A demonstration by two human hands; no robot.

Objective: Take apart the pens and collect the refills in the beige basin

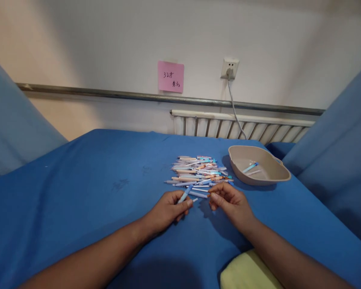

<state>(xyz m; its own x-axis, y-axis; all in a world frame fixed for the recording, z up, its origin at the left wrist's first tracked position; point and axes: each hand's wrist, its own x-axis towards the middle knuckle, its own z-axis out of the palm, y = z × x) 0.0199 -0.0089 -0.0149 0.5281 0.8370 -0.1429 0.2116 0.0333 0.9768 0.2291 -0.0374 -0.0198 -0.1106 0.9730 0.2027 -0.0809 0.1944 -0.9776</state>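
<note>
My left hand (175,206) is closed around a light blue pen (185,194) with a darker blue end, which points up and away from me. A short white tip (195,200) also sticks out by the thumb of that hand. To its right, my right hand (228,200) pinches a small orange-brown piece (209,194) between thumb and fingertips; most of it is hidden. Just beyond both hands lies a pile of pens (195,170) in white, pale blue, peach and orange, mostly lying sideways.
A beige plastic basin (276,173) stands right of the pile, with a blue pen (250,167) and a clear piece inside. Blue cloth (93,180) covers the table. Yellow-green fabric (249,273) shows at the front edge. Behind are a radiator (216,124) and a plugged-in socket (230,68).
</note>
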